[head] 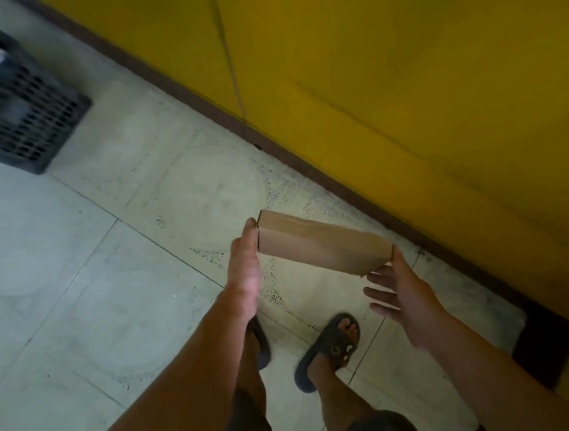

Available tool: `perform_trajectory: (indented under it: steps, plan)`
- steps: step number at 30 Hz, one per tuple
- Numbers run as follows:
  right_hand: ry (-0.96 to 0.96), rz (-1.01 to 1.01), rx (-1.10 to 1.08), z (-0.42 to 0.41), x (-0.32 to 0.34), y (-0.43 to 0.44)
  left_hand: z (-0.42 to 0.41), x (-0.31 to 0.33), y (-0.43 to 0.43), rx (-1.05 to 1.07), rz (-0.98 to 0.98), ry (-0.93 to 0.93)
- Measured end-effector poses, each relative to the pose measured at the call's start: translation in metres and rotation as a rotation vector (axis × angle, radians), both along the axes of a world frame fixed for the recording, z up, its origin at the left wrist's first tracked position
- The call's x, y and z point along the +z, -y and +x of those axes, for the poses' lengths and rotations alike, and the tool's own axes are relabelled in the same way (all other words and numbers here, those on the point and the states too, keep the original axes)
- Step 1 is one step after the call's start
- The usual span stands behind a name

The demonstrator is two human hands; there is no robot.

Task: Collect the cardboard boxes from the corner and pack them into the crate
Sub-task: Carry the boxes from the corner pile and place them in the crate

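Observation:
A long brown cardboard box [323, 243] is carried above the tiled floor, squeezed between my two palms. My left hand [244, 263] presses flat against its left end with straight fingers. My right hand [398, 291] presses its right end with the palm, fingers spread and straight below the box. The dark lattice plastic crate [23, 121] stands on the floor at the upper left, far from the box, with pale box-like shapes blurred inside it.
A yellow wall [401, 67] with a dark brown skirting runs diagonally from the top to the lower right. My feet in dark sandals [332, 348] stand on the pale floor tiles [93, 283] below the box.

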State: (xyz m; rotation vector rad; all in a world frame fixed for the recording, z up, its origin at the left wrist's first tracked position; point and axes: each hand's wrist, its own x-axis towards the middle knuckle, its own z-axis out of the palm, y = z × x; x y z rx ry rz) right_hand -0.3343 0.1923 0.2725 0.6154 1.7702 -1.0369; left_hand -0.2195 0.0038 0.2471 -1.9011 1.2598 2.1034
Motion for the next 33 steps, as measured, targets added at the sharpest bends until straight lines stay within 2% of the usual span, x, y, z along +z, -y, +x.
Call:
perform_trajectory:
  steps: [8,16,24,33]
  plan:
    - [-0.072,-0.184,0.184,0.029,0.116,0.121,0.098,0.118,0.105,0.249,-0.012,-0.239]
    - [-0.16,-0.302,0.419,0.104,0.181,0.278,0.22,0.208,0.216,0.367,-0.103,-0.222]
    - [-0.166,-0.38,0.693,0.158,0.226,0.422,0.278,0.247,0.32,0.572,-0.111,-0.294]
    - [-0.138,-0.461,0.692,0.195,0.208,0.643,0.321,0.246,0.505,0.704,-0.139,-0.271]
